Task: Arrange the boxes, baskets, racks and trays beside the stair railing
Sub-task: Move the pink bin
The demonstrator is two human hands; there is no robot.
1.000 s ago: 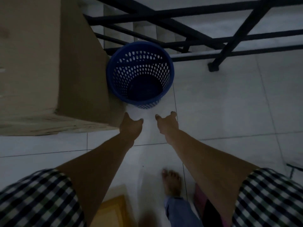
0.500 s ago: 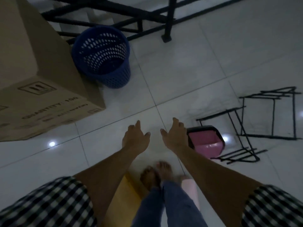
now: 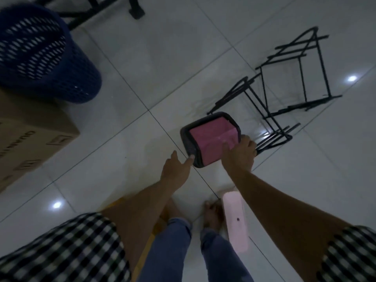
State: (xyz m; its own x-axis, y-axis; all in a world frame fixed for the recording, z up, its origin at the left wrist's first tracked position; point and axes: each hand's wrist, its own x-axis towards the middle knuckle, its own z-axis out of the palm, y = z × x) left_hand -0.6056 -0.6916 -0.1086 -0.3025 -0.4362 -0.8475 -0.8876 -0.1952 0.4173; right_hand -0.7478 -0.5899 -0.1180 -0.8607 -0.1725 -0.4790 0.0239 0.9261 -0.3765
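A small pink bin with a dark rim (image 3: 211, 137) sits on the white tiled floor at centre. My right hand (image 3: 239, 153) is closed over its near right corner. My left hand (image 3: 176, 168) is spread, one fingertip touching the rim's near left corner. A black wire rack (image 3: 282, 84) lies tipped over on the floor just right of the bin. A blue perforated basket (image 3: 46, 58) stands at upper left against a large cardboard box (image 3: 30, 135). The black stair railing (image 3: 134, 9) runs along the top edge.
A pale pink flat object (image 3: 236, 220) lies by my right foot. A yellow object (image 3: 150, 237) shows under my left leg. My bare feet (image 3: 211, 214) stand on the tiles between them. Bare floor lies between the basket and the rack.
The view swung down and right from the blue basket. Both hands moved to the pink bin; the right one closed on its corner, the left reached its rim.
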